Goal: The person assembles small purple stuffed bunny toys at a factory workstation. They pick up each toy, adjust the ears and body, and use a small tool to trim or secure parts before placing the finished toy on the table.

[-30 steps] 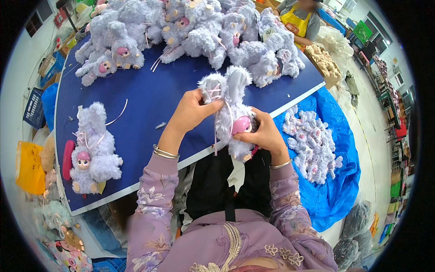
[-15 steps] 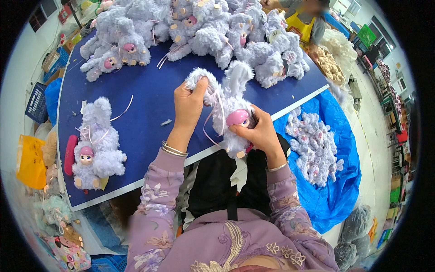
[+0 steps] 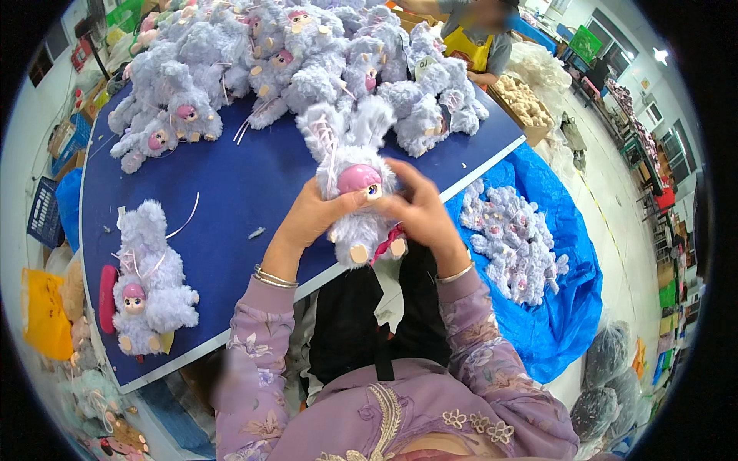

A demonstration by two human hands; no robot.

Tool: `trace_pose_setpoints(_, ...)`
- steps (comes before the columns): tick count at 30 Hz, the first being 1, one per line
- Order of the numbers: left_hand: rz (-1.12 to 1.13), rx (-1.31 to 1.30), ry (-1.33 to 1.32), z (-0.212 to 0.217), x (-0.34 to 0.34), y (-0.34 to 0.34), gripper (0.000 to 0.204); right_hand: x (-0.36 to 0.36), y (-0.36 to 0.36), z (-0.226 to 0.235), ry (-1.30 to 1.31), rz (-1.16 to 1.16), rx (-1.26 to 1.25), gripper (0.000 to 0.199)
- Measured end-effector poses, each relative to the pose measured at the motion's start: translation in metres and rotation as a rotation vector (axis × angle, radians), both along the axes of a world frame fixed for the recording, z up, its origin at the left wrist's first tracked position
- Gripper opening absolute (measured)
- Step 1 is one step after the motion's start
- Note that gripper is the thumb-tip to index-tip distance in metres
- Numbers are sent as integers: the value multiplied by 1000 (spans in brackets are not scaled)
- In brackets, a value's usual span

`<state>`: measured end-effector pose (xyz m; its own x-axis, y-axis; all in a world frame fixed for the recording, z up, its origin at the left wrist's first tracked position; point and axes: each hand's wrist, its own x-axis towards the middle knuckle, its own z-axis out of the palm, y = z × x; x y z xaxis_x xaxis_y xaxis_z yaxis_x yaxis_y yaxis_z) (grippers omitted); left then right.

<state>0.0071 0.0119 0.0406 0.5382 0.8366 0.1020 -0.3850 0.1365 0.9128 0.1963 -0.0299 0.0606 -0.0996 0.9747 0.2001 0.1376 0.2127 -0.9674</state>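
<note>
Left hand (image 3: 311, 217) closed around the near-left side of a lilac plush toy (image 3: 359, 180), thumb lying across its face beside the eye. Right hand (image 3: 419, 213) touching the toy's other side, fingers curved, forefinger reaching up by the head; blurred, so grip or mere contact cannot be told. Toy located over the front edge of the blue desk (image 3: 231, 180), long ears pointing away from the wearer, feet toward the wearer, pink ribbon laced on its left-hand ear in view, a magenta strip hanging by one foot. Containers: blue plastic sack (image 3: 563, 339) beside the desk at right, spread wide, holding many lilac toys (image 3: 516, 246) heaped together, several pink faces visible. Cardboard box (image 3: 539, 135) beyond it, filled to the top with beige fuzzy pieces (image 3: 523, 98). Translucent sacks (image 3: 610, 353) at lower right, contents greyish, kind unclear. Dark blue crate (image 3: 44, 213) at far left, interior not readable. Orange-yellow bag (image 3: 46, 313) nearer, contents hidden. On the desk: heaped plush toys (image 3: 307, 58) along the far side; at left, a single toy (image 3: 152, 280) lying face up, just beside an oblong red-pink object (image 3: 108, 298).
</note>
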Motion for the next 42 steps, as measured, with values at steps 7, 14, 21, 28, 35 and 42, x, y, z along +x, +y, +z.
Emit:
trace_pose_setpoints(7, -12, 169, 190, 8, 1, -6, 46, 15, 37, 39, 231, -213, -58, 24)
trace_pose_setpoints(14, -140, 183, 195, 7, -3, -10, 47, 17, 49, 59, 41, -156, -94, 28)
trace_pose_setpoints(21, -170, 214, 172, 12, 0, -14, 44, 31, 58, 65, -49, -44, -183, 32)
trace_pose_setpoints(28, -158, 287, 248, 10, 0, -10, 50, 31, 74, 41, -11, -104, -248, 30)
trace_pose_setpoints(35, 78, -14, -27, -10, 2, 3, 48, 30, 47, 27, 224, -131, -188, 33)
trace_pose_setpoints(42, 124, -80, -108, -16, 8, 6, 50, 6, 9, -20, 18, 46, -124, 21)
